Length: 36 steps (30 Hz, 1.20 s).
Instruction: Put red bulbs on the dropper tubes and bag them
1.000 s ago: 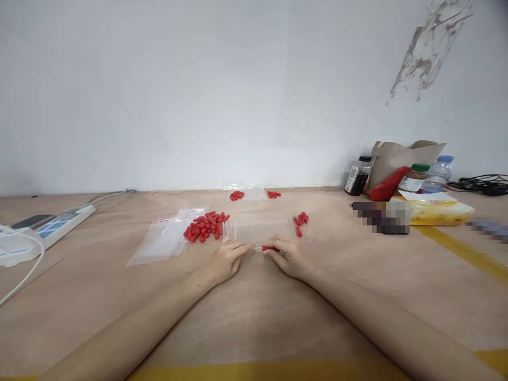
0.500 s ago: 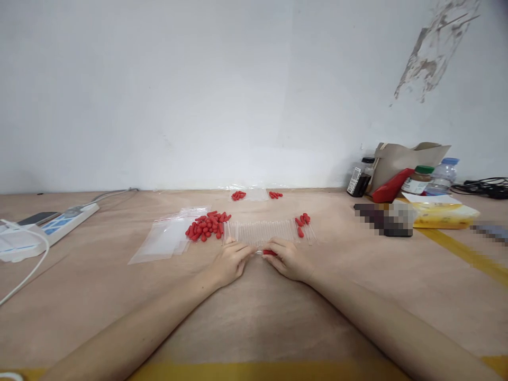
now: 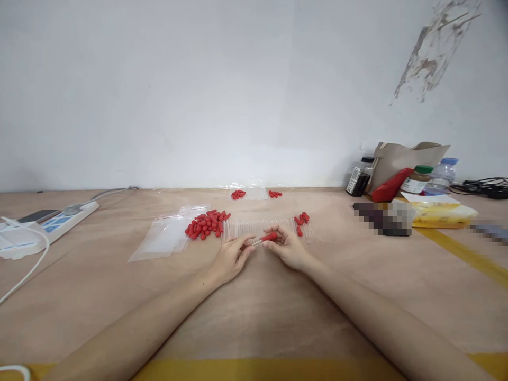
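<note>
My left hand pinches a thin clear dropper tube between thumb and fingers. At the tube's other end is a red rubber bulb, gripped by the fingers of my right hand. Tube and bulb are in line, tilted up to the right. Just beyond both hands lies a row of clear glass tubes, side by side. A heap of red bulbs is to the left of the row. At its right end, a few tubes with red bulbs on them lie together.
Clear plastic bags lie left of the heap. Near the wall is another clear bag between two small groups of red bulbs. A power strip sits far left. Bottles, a pouch and a yellow packet stand right.
Both hands have lifted a little, and the red bulb has tilted up and shows more fully between the right fingers. The things on the table stay in place.
</note>
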Tool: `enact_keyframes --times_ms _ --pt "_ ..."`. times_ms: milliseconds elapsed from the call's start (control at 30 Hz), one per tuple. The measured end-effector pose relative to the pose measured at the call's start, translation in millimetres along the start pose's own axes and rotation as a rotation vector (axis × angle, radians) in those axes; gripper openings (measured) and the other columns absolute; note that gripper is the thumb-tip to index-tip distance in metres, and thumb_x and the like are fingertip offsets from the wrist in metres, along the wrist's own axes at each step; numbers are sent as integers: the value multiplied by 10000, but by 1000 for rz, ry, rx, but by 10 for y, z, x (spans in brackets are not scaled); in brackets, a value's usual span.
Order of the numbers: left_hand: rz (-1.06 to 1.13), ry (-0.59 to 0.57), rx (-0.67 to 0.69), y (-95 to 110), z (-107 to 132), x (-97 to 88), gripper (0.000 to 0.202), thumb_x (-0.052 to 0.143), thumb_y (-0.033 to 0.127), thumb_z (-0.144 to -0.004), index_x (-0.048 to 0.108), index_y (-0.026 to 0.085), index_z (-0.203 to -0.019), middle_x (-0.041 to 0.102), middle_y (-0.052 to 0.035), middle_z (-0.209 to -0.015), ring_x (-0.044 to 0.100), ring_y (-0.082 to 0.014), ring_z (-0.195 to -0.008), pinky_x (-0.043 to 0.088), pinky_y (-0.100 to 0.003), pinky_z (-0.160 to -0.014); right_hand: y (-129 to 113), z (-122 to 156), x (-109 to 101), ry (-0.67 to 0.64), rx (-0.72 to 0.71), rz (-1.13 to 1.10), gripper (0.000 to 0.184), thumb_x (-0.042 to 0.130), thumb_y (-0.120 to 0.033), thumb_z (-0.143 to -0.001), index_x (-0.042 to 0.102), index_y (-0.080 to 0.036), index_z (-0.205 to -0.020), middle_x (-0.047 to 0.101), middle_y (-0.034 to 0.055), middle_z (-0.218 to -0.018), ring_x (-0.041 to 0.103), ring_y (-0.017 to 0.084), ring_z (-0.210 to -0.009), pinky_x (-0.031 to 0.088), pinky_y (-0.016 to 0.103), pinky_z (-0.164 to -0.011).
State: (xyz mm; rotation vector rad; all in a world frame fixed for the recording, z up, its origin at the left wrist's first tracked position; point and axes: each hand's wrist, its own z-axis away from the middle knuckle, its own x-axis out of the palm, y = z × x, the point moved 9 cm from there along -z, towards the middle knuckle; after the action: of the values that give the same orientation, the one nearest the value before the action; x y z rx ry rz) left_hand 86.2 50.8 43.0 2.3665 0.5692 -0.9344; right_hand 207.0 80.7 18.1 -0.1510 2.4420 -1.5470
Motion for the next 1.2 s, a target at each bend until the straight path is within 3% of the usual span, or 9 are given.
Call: enact_keyframes --times_ms 67,167,267,400,500,633,833,1033,1200 --pt "14 6 -24 -21 -1 -13 232 447 234 -868 451 192 -1096 667 -15 -833 593 -155 -763 409 -290 -717 58 -10 62 -5 61 -88 287 627 -400 -683 518 -188 -842 616 24 -752 595 145 -738 469 310 -720" --pt "-17 64 -11 -28 -5 -99 236 485 258 -844 450 187 -1067 661 -26 -867 582 -174 -849 382 -332 -795 33 -103 -40 59 62 -132 314 604 -407 -690 506 -197 -902 606 19 -764 585 144 -757 457 301 -722" --pt "-83 149 -32 -87 -4 -213 233 512 257 -817 471 183 -1035 648 -34 -876 565 -192 -880 357 -360 -820 13 -252 -462 168 73 14 274 519 -396 -736 487 -199 -923 566 1 -741 552 125 -678 440 262 -628" --pt "-137 154 -96 -185 -8 -229 211 531 233 -781 506 183 -984 640 -29 -831 557 -199 -840 362 -356 -779 35 -315 -1224 316 128 586 122 440 -309 -774 468 -193 -796 458 -46 -548 441 112 -504 331 228 -505" --pt "-154 106 -85 -167 -20 -173 132 518 217 -782 539 191 -910 635 -18 -812 550 -190 -822 353 -352 -778 170 -241 -1531 344 245 919 106 442 -285 -774 482 -191 -743 485 -24 -529 446 127 -506 282 231 -496" --pt "-173 66 -38 -89 -30 -130 75 503 206 -793 563 190 -836 627 -5 -770 548 -164 -764 334 -346 -787 306 -195 -1490 296 263 1054 151 432 -297 -787 527 -180 -775 559 20 -600 493 148 -563 282 236 -515" --pt "-183 47 -44 -72 -36 -129 90 499 218 -796 586 193 -792 632 -3 -742 552 -161 -739 333 -338 -766 329 -190 -1456 407 236 1044 315 477 -313 -773 544 -122 -1015 603 64 -712 551 176 -690 349 250 -605" --pt "-175 26 -32 -73 -27 -108 99 496 206 -801 591 197 -772 638 3 -731 546 -157 -722 322 -348 -772 233 -199 -1352 346 130 1041 156 537 -313 -717 601 -172 -741 565 34 -713 530 145 -676 377 236 -622" --pt "-180 14 -33 -86 -20 -98 92 505 197 -796 590 200 -762 637 9 -721 540 -159 -721 313 -349 -767 235 -192 -1317 306 165 1073 159 552 -301 -698 638 -171 -729 563 49 -755 533 139 -666 385 239 -628"
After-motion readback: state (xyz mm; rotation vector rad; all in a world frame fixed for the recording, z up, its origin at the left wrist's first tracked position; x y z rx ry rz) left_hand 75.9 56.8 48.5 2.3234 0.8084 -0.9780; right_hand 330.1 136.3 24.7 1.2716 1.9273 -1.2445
